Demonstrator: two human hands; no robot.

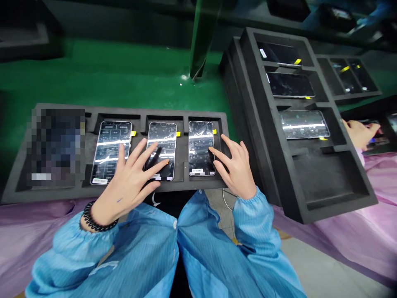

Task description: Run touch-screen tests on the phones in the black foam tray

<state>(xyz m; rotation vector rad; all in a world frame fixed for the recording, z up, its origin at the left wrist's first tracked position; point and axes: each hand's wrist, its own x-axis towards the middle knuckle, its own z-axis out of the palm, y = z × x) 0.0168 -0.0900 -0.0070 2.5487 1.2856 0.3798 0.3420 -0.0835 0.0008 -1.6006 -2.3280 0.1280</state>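
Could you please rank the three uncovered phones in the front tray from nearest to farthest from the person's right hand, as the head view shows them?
From the right hand:
1. Right phone, under its index finger.
2. Middle phone, under the left hand.
3. Left phone, farthest left in the front tray.

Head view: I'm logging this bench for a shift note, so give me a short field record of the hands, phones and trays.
left hand: open, fingers spread over the middle phone
right hand: open, index fingertip on the right phone
left phone: untouched, screen lit
front tray: black foam, phones in separate slots
side tray: stacked, three phones, nearest slot vacant
other person's hand: at far right
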